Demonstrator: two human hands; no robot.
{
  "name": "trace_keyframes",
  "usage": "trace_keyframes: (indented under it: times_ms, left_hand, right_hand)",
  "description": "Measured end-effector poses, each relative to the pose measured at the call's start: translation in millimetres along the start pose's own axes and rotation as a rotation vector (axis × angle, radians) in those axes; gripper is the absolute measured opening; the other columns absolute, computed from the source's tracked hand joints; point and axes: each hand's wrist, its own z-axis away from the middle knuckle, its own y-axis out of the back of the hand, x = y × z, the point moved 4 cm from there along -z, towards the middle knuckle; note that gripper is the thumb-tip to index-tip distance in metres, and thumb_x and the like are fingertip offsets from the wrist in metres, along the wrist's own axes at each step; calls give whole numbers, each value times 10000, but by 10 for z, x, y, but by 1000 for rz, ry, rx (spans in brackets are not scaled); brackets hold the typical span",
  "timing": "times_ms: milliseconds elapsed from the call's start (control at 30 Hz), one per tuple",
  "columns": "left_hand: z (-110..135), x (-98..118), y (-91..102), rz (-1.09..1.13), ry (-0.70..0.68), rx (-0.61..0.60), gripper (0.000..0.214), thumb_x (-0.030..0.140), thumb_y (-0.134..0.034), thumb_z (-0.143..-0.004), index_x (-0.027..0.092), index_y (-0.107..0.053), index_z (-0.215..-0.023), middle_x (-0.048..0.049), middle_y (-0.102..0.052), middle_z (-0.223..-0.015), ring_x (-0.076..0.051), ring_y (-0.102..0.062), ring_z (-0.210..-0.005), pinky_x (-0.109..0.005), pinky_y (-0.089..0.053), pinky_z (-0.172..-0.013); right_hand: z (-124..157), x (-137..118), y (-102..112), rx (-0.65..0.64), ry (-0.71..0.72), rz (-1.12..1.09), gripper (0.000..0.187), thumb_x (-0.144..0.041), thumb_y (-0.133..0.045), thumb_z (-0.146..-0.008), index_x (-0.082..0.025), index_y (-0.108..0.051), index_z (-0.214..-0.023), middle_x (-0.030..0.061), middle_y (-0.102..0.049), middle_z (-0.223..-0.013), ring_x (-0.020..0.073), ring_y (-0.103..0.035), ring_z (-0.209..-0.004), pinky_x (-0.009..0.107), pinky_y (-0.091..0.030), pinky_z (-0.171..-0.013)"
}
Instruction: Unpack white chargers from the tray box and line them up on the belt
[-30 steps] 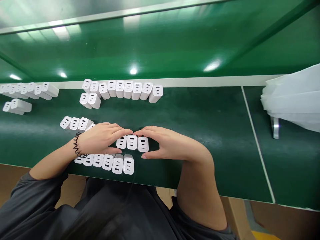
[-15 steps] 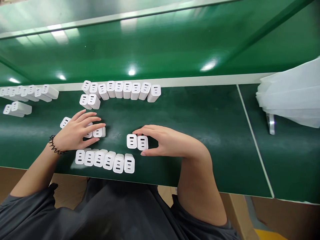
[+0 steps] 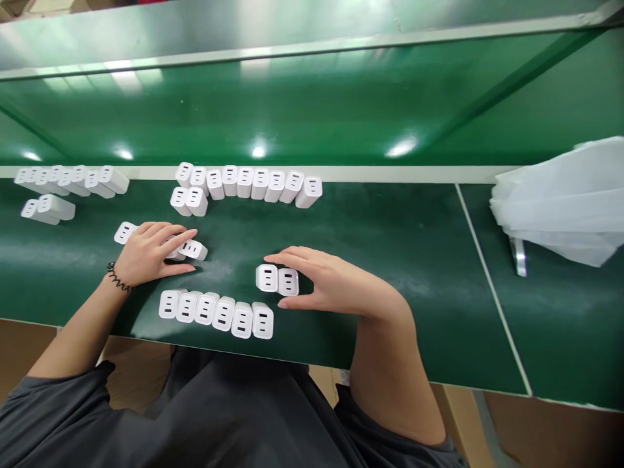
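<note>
White wall chargers with dark port slots stand in groups on the green table. My left hand (image 3: 156,252) is closed around a small cluster, its thumb and forefinger on either side of a tilted charger (image 3: 195,249). The palm partly hides the others there, and one charger (image 3: 125,233) shows beyond the knuckles. My right hand (image 3: 319,281) curves its thumb and fingers around a pair of upright chargers, a left one (image 3: 267,278) and a right one (image 3: 288,283). Nearest to me, a row of several chargers (image 3: 214,311) stands between the hands and the table's edge.
Along the back strip stands a longer row of chargers (image 3: 252,182), with two more chargers (image 3: 188,201) before its left end. Another group of chargers (image 3: 73,180) lies at far left. White sheeting (image 3: 560,201) covers a metal piece (image 3: 519,257) at right.
The charger at my left fingertips has turned and tilted, and the left fingers have drawn in closer around it. My right hand keeps its hold on the pair. The view has shifted slightly.
</note>
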Motion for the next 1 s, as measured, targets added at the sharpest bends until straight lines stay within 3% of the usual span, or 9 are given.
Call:
trace_keyframes:
  times_ms: [100, 233, 300, 400, 500, 567, 733, 1000]
  left_hand:
    - [-58, 137, 11, -72, -81, 136, 597, 615, -639, -825, 242, -586, -1289, -89, -687, -1152, -267, -653, -995, -408, -493, -861]
    - [-110, 213, -20, -104, -147, 164, 332, 462, -594, -915, 243, -649, -1159, -49, -712, -1068, -196, -665, -892, -346, -497, -804]
    - [-73, 185, -17, -97, -143, 155, 253, 365, -587, -925, 256, -654, -1143, -38, -708, -1091, -188, -662, -906, -357, -497, -851]
    - [67, 93, 10, -91, -107, 157, 299, 264, -601, -892, 274, -639, -1188, -56, -656, -1239, -227, -629, -1078, -438, -452, -1004]
    - [231, -36, 19, -112, -35, 194, 346, 276, -623, -880, 285, -624, -1225, -80, -609, -1318, -275, -558, -1225, -524, -364, -1106]
    - [314, -129, -4, -135, 4, 230, 367, 355, -644, -883, 282, -614, -1242, -95, -607, -1317, -291, -556, -1228, -542, -364, -1105]
    - [403, -425, -123, -129, 12, 242, 347, 428, -616, -912, 296, -616, -1233, -77, -632, -1286, -222, -634, -1080, -387, -510, -935]
    - [626, -1180, -133, -206, 125, 329, 322, 409, -571, -943, 288, -628, -1237, -73, -652, -1265, -224, -623, -1128, -400, -479, -992]
  right_hand:
    - [-41, -90, -38, 56, 58, 58, 625, -486, -652, -847, -241, -499, -1401, 95, -584, -1279, 284, -574, -1134, 422, -503, -938]
    - [-121, -141, -114, 54, 111, 107, 531, -443, -604, -898, -264, -515, -1390, 81, -604, -1233, 268, -599, -1078, 418, -522, -900]
    - [-144, -128, -136, 43, 95, 117, 506, -444, -585, -911, -286, -517, -1387, 70, -607, -1222, 256, -609, -1054, 403, -531, -879]
    - [-132, -88, -146, 31, 22, 124, 569, -489, -592, -900, -322, -465, -1429, 62, -580, -1265, 248, -612, -1055, 381, -543, -850]
    - [-101, -67, -166, 13, -40, 138, 686, -519, -633, -861, -340, -391, -1477, 59, -537, -1334, 253, -596, -1103, 378, -544, -865]
    - [-105, -70, -188, 25, -50, 157, 637, -498, -618, -870, -336, -424, -1455, 57, -544, -1328, 255, -596, -1108, 378, -545, -866]
    - [-266, -79, -241, 146, 18, 190, 471, -478, -549, -912, -315, -525, -1354, 58, -609, -1229, 258, -608, -1090, 395, -533, -901]
    - [-762, -79, -206, 357, 65, 171, 475, -480, -502, -927, -264, -499, -1350, 73, -608, -1214, 269, -606, -1084, 423, -532, -908]
